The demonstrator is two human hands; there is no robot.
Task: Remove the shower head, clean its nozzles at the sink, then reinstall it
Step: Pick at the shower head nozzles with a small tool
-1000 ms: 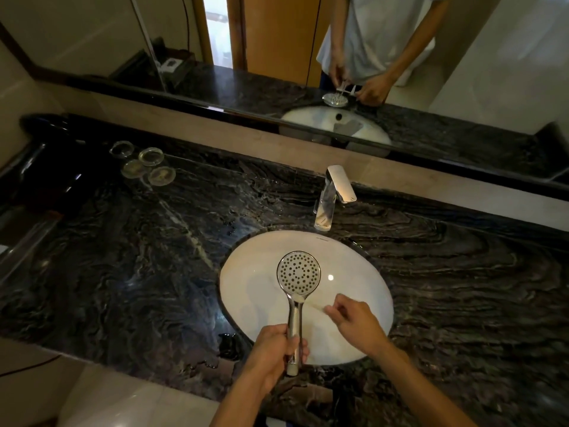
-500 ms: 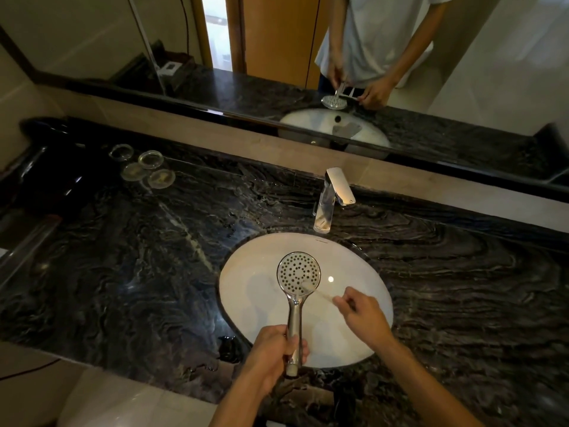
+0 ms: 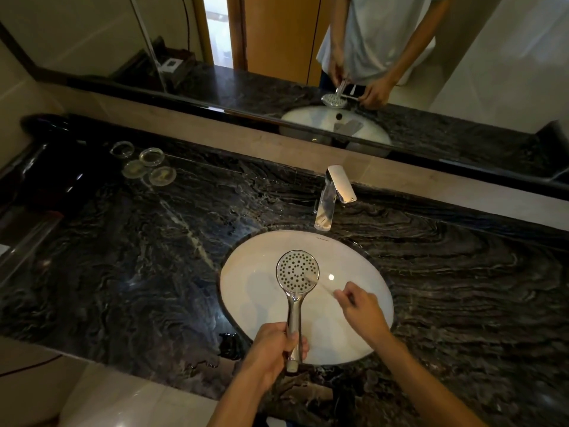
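A chrome shower head (image 3: 297,271) with a round, dotted nozzle face is held upright over the white oval sink (image 3: 255,291). My left hand (image 3: 272,349) is shut around the lower part of its handle. My right hand (image 3: 360,309) pinches a thin, pale brush (image 3: 320,283), blurred by motion, whose tip touches the right edge of the nozzle face. The shower head has no hose attached.
A chrome faucet (image 3: 332,195) stands behind the sink on the dark marble counter (image 3: 138,257). Several small glass dishes (image 3: 144,163) sit at the back left. A mirror (image 3: 308,57) runs along the wall and shows a person's torso. A dark object (image 3: 52,167) lies at far left.
My right hand moved up and to the right, bringing the brush tip from below the shower head onto its nozzle face. My left hand and the shower head stayed put.
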